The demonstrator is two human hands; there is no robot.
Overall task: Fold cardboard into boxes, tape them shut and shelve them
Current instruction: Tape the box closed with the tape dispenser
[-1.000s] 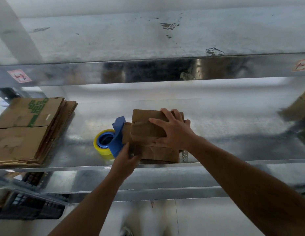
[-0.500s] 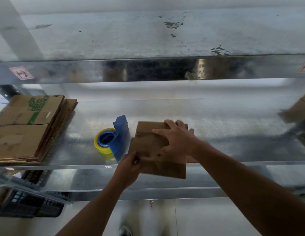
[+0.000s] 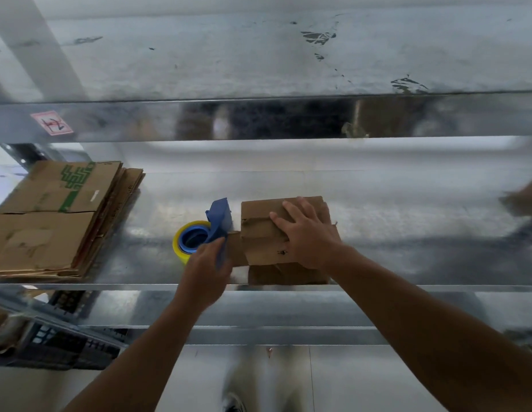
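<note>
Nearest the camera, two bare forearms are extended upward from the bottom of the view toward a metal shelf [image 3: 407,227]. Below and to the left of the shelf's front rail, a dark slatted crate [image 3: 50,346] is seen, partly blurred.

At the front edge of the shelf, the left hand [image 3: 208,269] is closed round the lower part of a blue tape dispenser [image 3: 218,218]; its fingers are curled about the blue handle. A roll of tape [image 3: 181,245] with a yellow rim is carried in the dispenser, on the side away from the box.

Just to the right of the dispenser, a small cardboard box [image 3: 259,233] is set on the shelf close to the front edge. Its top flaps are folded down. The right hand [image 3: 306,236] is laid flat on top of the box, with the fingers straight and spread and the palm pressed against the flaps. Nothing is gripped by this hand.

Well to the left on the same shelf, a stack of flattened cardboard [image 3: 50,218] is stored; green print is visible on the top sheet. At the far right edge, a brown shape is present but is too blurred to be identified.

Above and beyond, an upper shelf [image 3: 199,55] of scuffed metal is seen. A red and white label [image 3: 52,123] is fixed to the left end of its front rail.
</note>
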